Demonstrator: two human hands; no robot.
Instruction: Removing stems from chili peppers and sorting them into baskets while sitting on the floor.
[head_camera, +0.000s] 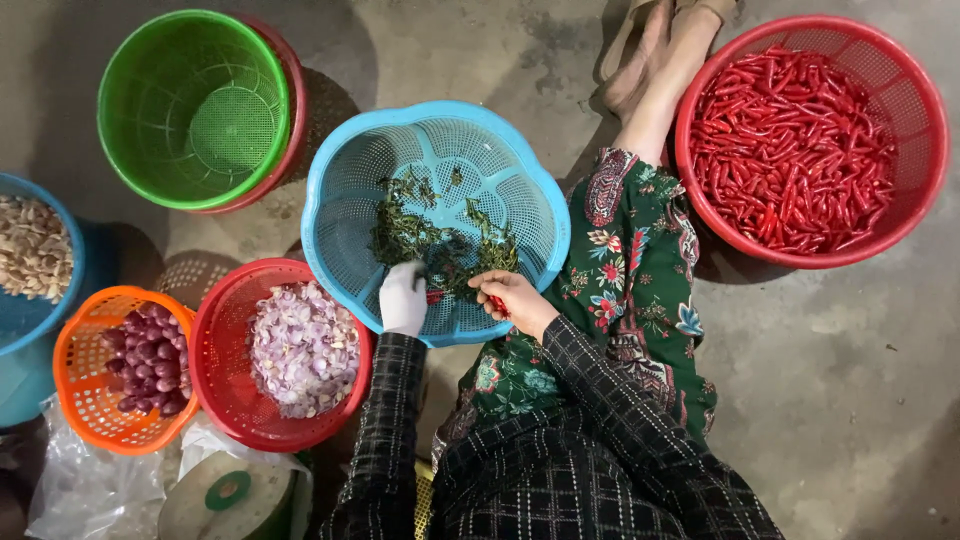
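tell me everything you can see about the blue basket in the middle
The blue basket is a round plastic colander with a scalloped, flower-like rim and walls pierced with fine slots. It sits upright on the concrete floor, in front of the seated person's lap. Inside lies a loose heap of green chilli stems, mostly on the near half. The left hand, in a white glove, and the bare right hand, holding a red chilli in its fingers, both reach over its near rim.

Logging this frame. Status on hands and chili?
Left hand gloved, at blue basket rim, grip unclear. Right hand pinching red chili. Stems piled in basket; nothing blocking.
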